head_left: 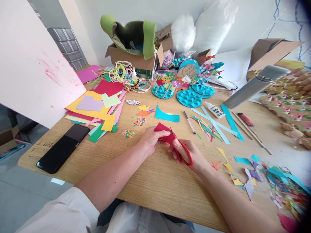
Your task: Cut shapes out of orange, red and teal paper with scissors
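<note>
My left hand (151, 139) pinches a piece of red paper (163, 130) above the near middle of the table. Red-handled scissors (186, 154) are in my right hand (188, 149), its fingers around the handles. The scissor blades meet the right part of the red paper; how far they cut into it I cannot tell. Just beyond my hands lies a blue paper piece (166, 114) with a curved edge. Left of it are yellow and orange fish-shaped cutouts (143, 112), and small piles of paper dots (139, 121) lie nearer to my left hand.
A black phone (63, 149) and stacked coloured paper (85, 106) occupy the left. A pen (189, 122), paper strips (211, 127), a glue bottle (215, 110) and a grey tumbler (255, 87) are to the right. Paper scraps (286, 184) lie at lower right. Blue egg-carton pieces (189, 98) stand behind.
</note>
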The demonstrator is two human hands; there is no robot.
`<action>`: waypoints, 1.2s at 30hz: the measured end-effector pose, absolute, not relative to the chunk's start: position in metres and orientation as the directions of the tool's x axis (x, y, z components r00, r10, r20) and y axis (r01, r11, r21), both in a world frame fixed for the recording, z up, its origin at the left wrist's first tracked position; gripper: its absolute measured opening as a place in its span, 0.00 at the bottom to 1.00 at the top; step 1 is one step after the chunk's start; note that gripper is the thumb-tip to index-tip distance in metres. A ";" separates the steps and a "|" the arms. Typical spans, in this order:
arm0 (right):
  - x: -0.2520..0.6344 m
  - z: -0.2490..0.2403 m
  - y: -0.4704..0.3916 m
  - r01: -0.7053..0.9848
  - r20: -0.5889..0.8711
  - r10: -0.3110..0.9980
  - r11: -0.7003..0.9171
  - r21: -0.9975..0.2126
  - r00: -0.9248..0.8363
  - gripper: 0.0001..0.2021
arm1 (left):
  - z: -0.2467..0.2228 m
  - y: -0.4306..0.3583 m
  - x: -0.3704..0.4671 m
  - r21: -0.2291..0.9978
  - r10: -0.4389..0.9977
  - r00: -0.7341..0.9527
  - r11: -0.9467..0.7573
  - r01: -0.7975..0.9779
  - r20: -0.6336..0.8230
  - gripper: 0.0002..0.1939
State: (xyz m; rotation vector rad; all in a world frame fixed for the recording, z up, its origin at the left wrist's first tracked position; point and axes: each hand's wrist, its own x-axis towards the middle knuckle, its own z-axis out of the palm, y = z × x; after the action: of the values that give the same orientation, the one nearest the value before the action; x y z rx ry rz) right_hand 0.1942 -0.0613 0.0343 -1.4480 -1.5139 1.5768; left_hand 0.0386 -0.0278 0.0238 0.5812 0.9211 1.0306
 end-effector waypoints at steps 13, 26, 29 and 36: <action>0.193 0.038 -0.063 0.304 -0.322 0.901 -0.232 -0.924 -0.292 0.35 | 0.022 -0.028 0.039 0.771 0.904 0.216 0.427 -0.472 -0.368 0.14; 0.194 0.035 -0.063 0.334 -0.312 0.904 -0.210 -0.919 -0.291 0.33 | 0.020 -0.027 0.038 0.775 0.906 0.222 0.423 -0.469 -0.360 0.14; 0.193 0.035 -0.063 0.327 -0.310 0.906 -0.212 -0.921 -0.287 0.33 | 0.021 -0.027 0.038 0.773 0.903 0.225 0.429 -0.467 -0.366 0.14; 0.192 0.038 -0.063 0.304 -0.317 0.903 -0.227 -0.925 -0.289 0.34 | 0.021 -0.027 0.038 0.775 0.905 0.224 0.425 -0.469 -0.361 0.13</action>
State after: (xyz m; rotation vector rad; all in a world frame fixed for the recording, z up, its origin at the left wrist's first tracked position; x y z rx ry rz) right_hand 0.1922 -0.0633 0.0378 -1.4493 -1.5255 1.5470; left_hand 0.0383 -0.0272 0.0213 0.5812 0.9063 1.0246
